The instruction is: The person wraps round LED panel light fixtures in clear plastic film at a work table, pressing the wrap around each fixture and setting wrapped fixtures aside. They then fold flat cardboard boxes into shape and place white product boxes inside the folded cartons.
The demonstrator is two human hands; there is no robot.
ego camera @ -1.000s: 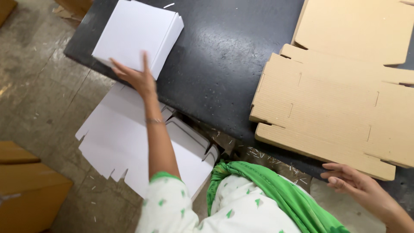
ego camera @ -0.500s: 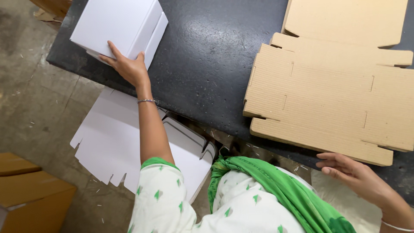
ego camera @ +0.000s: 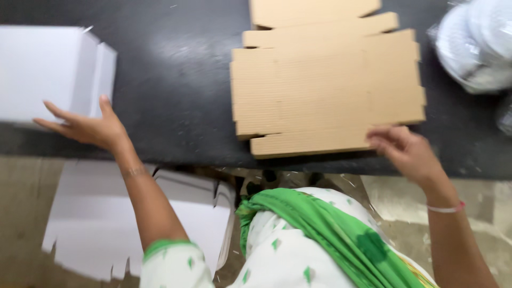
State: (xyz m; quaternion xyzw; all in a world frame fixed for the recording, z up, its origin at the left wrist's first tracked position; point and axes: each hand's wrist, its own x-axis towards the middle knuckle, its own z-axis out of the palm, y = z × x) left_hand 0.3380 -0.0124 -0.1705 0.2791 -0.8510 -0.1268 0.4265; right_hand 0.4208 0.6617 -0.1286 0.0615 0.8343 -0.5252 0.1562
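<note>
At the left edge of the dark table [ego camera: 176,80] we see a white box [ego camera: 48,72], cut off by the frame so that its far side is lost to us. The whole view is blurred, and edges smear. At top right a pale bundle [ego camera: 474,42] in clear wrap is cut by the frame, and we cannot tell what it holds. The brown cardboard [ego camera: 325,85], a flat die-cut stack, runs out of view at the top. Below the table edge white sheets [ego camera: 106,224] lie flat, partly hidden behind our left arm and the green scarf [ego camera: 330,234].

Our left hand [ego camera: 88,127] reaches far out to the side, arm nearly straight, fingers spread and flat, the fingertips touching the near lower face of the box; it grips nothing. Our right hand [ego camera: 405,149] sits at the near right corner of the cardboard, wrist bent, fingers curled down at the stack's edge. Blur hides whether they pinch a sheet or only rest on it, so we cannot tell. A thin bangle [ego camera: 445,208] circles that wrist. The two hands are well apart.
</note>
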